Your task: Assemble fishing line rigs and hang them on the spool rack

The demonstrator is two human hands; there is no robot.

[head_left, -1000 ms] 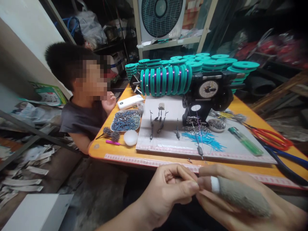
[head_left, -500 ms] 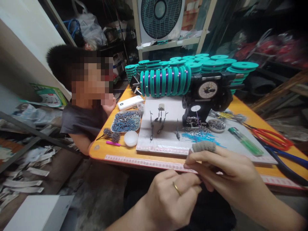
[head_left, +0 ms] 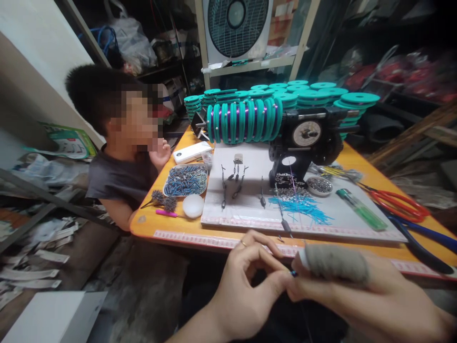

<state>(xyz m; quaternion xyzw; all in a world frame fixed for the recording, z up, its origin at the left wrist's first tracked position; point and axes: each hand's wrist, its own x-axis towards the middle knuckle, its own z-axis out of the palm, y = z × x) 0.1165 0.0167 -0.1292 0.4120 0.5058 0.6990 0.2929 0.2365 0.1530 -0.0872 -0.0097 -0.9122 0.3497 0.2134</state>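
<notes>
My left hand [head_left: 246, 286] and my right hand [head_left: 357, 295] meet fingertip to fingertip below the orange table's near edge [head_left: 214, 240]. Between them they pinch a thin line with a tiny blue bead [head_left: 293, 273]. A grey fabric sleeve [head_left: 335, 263] covers my right forefinger. The line runs up past a small dark sinker [head_left: 285, 225] toward the black winding machine [head_left: 307, 145], which carries a row of teal spools [head_left: 244, 121]. A heap of blue tubes [head_left: 302, 207] lies on the white board [head_left: 250, 190].
A person in a grey shirt [head_left: 117, 178] sits at the table's left end. A tray of blue-grey pieces [head_left: 185, 180], a white lid [head_left: 193, 206], a green lighter [head_left: 359, 215], red scissors [head_left: 400, 205] and blue-handled pliers [head_left: 424, 233] lie on the table. A fan [head_left: 235, 24] stands behind.
My right hand has dropped from above the table edge back down to my left hand. The fingertips are pinched together again, and my left fingers have opened out above the pinch.
</notes>
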